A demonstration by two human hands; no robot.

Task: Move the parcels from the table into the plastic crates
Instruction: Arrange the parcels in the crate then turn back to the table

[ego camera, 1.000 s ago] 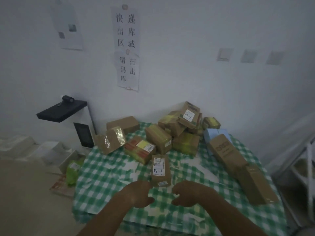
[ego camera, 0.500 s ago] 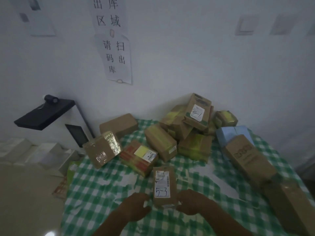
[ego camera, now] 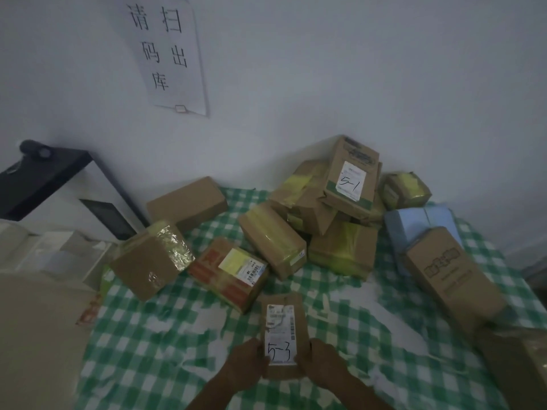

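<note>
Near edge of a checked table: the left hand and right hand clasp either side of a slim parcel marked 5-3. Farther back, more parcels heap against the wall. Pickup seems underway; next, lift and find the crates, which are out of view.

Table – green-checked cloth – cardboard parcels piled.

The room was dim. A pale wall carried a paper notice with handwritten Chinese characters. At left stood a black shelf above white boxes and a beige floor.
</note>
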